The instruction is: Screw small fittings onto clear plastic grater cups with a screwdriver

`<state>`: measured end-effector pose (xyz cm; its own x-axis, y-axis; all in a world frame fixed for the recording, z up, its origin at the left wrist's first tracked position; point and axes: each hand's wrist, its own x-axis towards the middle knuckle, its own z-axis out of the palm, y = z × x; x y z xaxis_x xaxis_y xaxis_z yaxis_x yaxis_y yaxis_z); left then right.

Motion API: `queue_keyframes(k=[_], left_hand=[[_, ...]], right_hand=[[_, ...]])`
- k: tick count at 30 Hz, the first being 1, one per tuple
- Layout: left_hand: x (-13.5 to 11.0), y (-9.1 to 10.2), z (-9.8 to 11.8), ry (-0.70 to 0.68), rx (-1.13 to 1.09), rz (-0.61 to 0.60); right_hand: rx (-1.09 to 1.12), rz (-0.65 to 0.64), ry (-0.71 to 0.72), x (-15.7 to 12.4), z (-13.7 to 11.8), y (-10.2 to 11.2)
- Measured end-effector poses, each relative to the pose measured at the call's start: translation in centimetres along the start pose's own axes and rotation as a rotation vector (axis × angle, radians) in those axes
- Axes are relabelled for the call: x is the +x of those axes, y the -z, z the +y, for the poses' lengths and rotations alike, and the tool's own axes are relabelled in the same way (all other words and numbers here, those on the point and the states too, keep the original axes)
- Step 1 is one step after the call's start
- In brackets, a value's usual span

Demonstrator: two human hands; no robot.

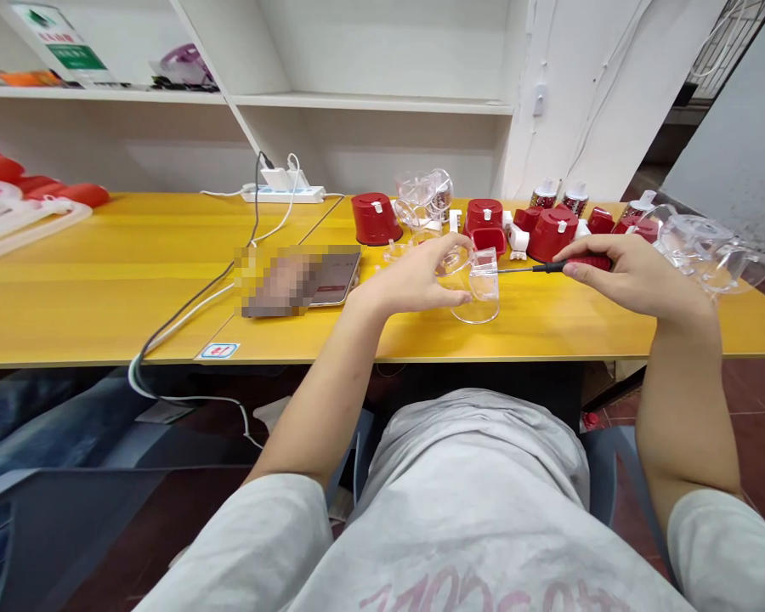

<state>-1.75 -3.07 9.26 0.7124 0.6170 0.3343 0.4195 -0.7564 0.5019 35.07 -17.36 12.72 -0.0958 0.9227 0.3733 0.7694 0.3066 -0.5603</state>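
— What have the hands got?

— The left hand (421,276) is wrapped round a clear cup (481,297), tipped on its side just right of centre frame, low over the yellow table (102,289); whether it rests on the wood I can't tell; the right hand (634,274) is closed about a screwdriver (558,266), red handle in the fingers, thin shaft pointing left at the cup.

— Does the tip touch?

— It reaches the cup's side; contact I can't make out.

— And round about?

— Behind the cup, red caps (375,218) stand in a row across the upper middle; more clear vessels (707,246) sit at the right edge, just beyond the right hand; a phone (337,274) lies left of the left hand; a white power strip (284,194) lies at the table's back edge, its cable trailing off the front.
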Motion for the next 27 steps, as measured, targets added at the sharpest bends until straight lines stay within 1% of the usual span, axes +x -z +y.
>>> queue_keyframes(k=[3, 9, 12, 17, 19, 22, 24, 27], left_hand=[[0.2, -0.2, -0.2, 0.010, 0.019, -0.016], [0.4, -0.1, 0.2, 0.080, 0.101, -0.055], [0.4, -0.1, 0.4, 0.087, 0.098, -0.071], [0.5, -0.3, -0.1, 0.053, 0.112, -0.066], [0.5, -0.4, -0.2, 0.043, 0.110, -0.058], [0.5, -0.6, 0.2, 0.054, 0.087, -0.039], [0.5, -0.6, 0.6, 0.066, 0.085, -0.031], [0.6, -0.6, 1.0, 0.074, 0.095, -0.026]], right_hand=[[-0.004, 0.021, -0.016, -0.1, -0.5, 0.2], [0.049, -0.027, -0.043, 0.0, -0.3, 0.3], [0.015, -0.031, -0.022, 0.1, -0.3, 0.3], [-0.025, -0.072, 0.006, 0.3, -0.4, 0.2], [-0.036, -0.103, -0.003, 0.5, -0.4, 0.1], [-0.094, -0.127, -0.038, 0.7, -0.4, 0.0], [-0.127, -0.121, -0.044, 0.7, -0.5, -0.1], [-0.112, -0.083, -0.024, 0.6, -0.8, -0.1]])
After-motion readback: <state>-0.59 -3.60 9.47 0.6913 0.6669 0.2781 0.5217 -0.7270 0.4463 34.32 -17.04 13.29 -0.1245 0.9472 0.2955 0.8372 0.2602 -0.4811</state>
